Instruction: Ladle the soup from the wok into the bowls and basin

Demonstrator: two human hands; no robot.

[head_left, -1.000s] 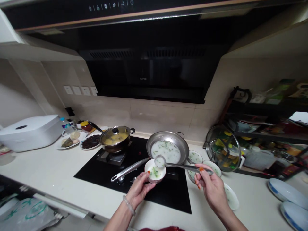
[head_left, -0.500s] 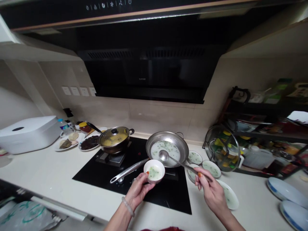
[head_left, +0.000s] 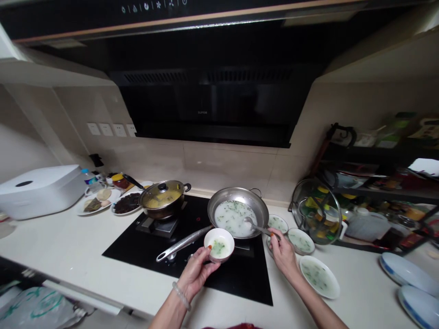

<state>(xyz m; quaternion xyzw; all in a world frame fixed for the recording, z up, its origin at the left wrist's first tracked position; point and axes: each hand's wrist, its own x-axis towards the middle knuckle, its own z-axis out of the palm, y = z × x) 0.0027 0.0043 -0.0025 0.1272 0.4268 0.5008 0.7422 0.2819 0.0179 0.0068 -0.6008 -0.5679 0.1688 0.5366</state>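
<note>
My left hand (head_left: 199, 267) grips a small white bowl (head_left: 219, 245) by its rim and side, in front of the wok. A little pale soup with green bits lies in the bowl. My right hand (head_left: 281, 249) is closed around the handle of a metal ladle (head_left: 262, 230), whose head dips into the soup at the right side of the steel wok (head_left: 214, 201). The wok stands on the black hob (head_left: 240, 278) with its long handle toward the front left. Whitish soup (head_left: 235, 214) with chopped greens covers its bottom.
Several filled bowls, among them a round bowl (head_left: 302, 241) and an oval dish (head_left: 320, 276), stand right of the hob. A lidded pan (head_left: 163, 198) sits on the left burner. A glass lid (head_left: 317, 210) leans against the rack. Blue-rimmed plates (head_left: 409, 272) lie far right.
The ladle's head has gone from above the bowl side of the wok, rightward and down into the soup. My right hand has moved left and up; the left hand has barely moved.
</note>
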